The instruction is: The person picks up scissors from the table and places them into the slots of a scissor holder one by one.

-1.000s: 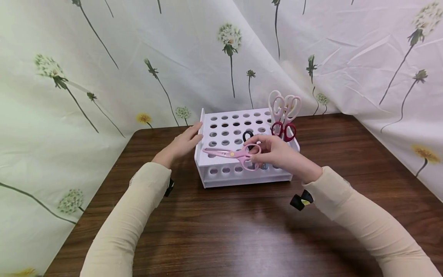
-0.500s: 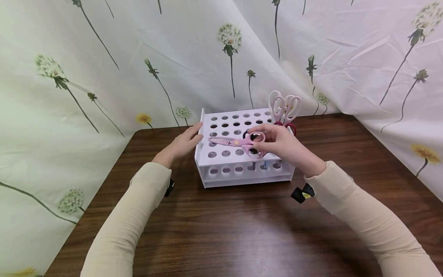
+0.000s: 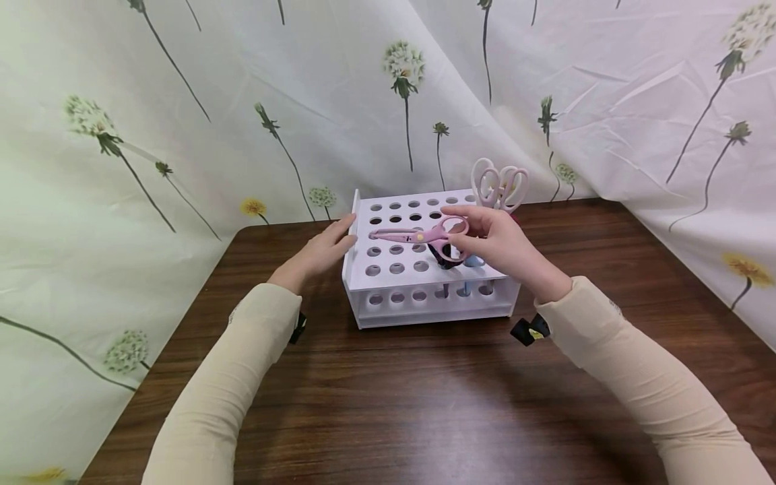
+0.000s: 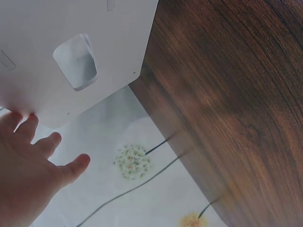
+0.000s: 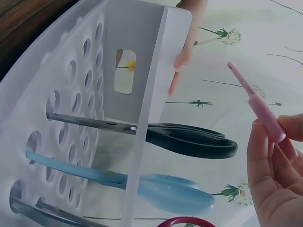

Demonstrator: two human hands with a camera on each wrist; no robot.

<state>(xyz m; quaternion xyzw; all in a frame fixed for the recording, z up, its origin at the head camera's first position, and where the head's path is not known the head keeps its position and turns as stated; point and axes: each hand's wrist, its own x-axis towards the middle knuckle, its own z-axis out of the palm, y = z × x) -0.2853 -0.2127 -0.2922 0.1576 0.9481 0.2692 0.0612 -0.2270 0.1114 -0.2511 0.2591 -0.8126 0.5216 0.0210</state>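
Observation:
Above the white rack [image 3: 397, 269], my right hand [image 3: 503, 242] pinches pink scissors [image 3: 418, 236] by the handle loops, blades toward the left. In the right wrist view the scissors [image 5: 265, 116] are clear of the rack. My left hand [image 3: 315, 252] touches the rack's left side panel with its fingertips, fingers fairly straight. Black-handled scissors [image 5: 189, 140] and blue-handled scissors [image 5: 175, 194] stand in the rack's holes, beneath and near my right hand. White-and-pink scissors [image 3: 500, 185] stand at the back right. The red-handled scissors [image 5: 189, 221] are mostly hidden.
The rack has rows of round holes, a lower shelf, and side panels with a cut-out [image 4: 75, 61]. It stands on a dark wooden table [image 3: 388, 391]. A flower-printed curtain [image 3: 339, 101] hangs right behind the table.
My right hand has moved up and away with the pink scissors, from the rack's front edge toward its middle rows. The left hand stays at the side panel.

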